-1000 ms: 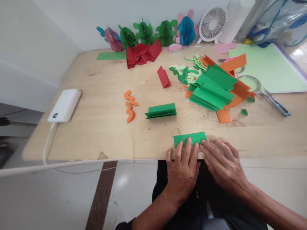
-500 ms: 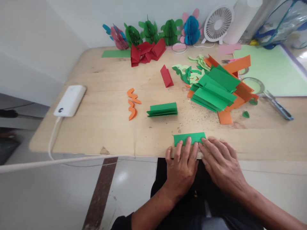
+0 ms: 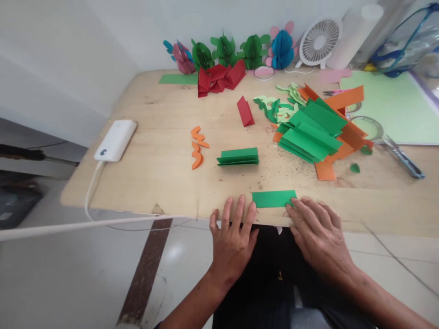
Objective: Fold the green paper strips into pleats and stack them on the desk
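Note:
A folded green paper strip (image 3: 273,198) lies flat near the front edge of the table. My left hand (image 3: 232,242) rests at that edge with its fingers spread, its index fingertip beside the strip's left end. At the strip's right end, the fingertips of my right hand (image 3: 317,233) press on the corner; its fingers are stretched out and lie close together. Behind the strip stands a stack of folded green paper (image 3: 238,157). Farther right is a larger pile of green folded papers (image 3: 308,132) over orange ones (image 3: 325,170).
Orange cut-outs (image 3: 197,154) lie left of the green stack, and a folded red paper (image 3: 245,112) behind it. A white power bank (image 3: 115,140) with a cable sits at left. A utility knife (image 3: 403,157) lies at right. Paper figures (image 3: 253,51) and a fan (image 3: 318,43) line the wall.
My left hand has slid left off the green strip onto the table edge. My right hand stays at the strip's right end. The whole view has shifted slightly.

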`<state>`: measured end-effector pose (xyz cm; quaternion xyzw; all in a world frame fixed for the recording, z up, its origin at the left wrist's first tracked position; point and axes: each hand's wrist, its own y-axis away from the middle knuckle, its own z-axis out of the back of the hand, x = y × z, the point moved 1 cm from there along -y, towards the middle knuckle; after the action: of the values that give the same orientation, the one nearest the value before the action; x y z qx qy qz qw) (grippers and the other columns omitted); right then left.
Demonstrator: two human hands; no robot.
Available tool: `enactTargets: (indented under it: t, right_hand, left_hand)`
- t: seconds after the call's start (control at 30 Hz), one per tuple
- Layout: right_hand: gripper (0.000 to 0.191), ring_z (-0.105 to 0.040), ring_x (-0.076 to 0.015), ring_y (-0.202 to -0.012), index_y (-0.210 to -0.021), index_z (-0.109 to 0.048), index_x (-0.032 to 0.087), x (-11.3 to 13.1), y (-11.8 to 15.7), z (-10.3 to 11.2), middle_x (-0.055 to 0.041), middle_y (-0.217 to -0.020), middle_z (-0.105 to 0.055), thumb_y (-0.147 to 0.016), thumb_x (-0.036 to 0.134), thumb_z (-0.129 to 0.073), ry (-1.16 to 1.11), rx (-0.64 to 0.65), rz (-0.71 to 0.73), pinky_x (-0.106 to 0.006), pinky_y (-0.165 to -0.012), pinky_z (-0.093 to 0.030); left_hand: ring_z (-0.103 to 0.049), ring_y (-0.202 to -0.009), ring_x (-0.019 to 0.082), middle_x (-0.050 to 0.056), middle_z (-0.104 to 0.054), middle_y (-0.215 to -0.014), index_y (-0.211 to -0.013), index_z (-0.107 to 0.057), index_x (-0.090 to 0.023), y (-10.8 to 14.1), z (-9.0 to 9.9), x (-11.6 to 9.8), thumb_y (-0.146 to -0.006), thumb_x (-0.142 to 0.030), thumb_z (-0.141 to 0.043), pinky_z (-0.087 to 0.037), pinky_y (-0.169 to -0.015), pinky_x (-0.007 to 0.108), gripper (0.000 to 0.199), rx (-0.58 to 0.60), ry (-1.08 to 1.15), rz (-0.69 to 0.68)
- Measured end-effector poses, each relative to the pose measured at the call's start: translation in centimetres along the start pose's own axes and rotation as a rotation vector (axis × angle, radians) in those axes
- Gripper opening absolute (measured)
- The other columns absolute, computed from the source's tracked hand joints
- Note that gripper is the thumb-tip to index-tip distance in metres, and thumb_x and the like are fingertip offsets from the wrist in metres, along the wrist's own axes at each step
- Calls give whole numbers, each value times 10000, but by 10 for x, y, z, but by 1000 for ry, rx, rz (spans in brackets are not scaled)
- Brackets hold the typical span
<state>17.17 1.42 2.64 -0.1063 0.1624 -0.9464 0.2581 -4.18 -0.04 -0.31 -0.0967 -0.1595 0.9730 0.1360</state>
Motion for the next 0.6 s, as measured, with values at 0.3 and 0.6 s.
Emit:
enactTargets:
  t: [0.3, 0.6]
  right_hand:
    - [376, -475, -305, -1257, -1272, -588, 191, 21, -18, -7, -82, -1337, -593, -925, 314, -510, -23, 104, 13, -520, -1076, -308]
    - [350, -454, -298, -1275, -1262, -583, 214, -21, -4, 15, -91, -1322, -594, -925, 293, -526, -3, -12, -21, -501, -1055, -321]
  left_hand:
    - [-398, -1347, 343, 136, -552, -1387, -1376, -504, -205, 0, -1, -5, -923, -333, -504, -202, -1099, 561, 471, -4, 29, 16]
    - [-379, -1361, 332, 113, -533, -1412, -1397, -481, -223, 3, -4, -5, -897, -363, -539, -148, -1131, 544, 523, -18, 56, 46]
